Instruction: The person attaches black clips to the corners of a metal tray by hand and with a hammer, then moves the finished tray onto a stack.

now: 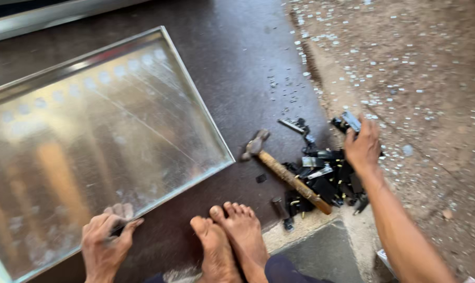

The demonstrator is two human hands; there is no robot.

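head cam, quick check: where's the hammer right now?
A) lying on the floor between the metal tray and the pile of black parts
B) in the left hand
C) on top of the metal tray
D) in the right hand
A: the hammer lies loose on the dark floor, beside the metal tray, its handle end on the black parts; neither hand holds it. The right hand is at the pile and the left hand grips the tray's edge.

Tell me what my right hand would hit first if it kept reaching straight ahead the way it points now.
The right hand points up and away over the pile of black parts. First in line is probably the small dark-and-grey piece at its fingertips; depth is unclear, and it may already be touching.
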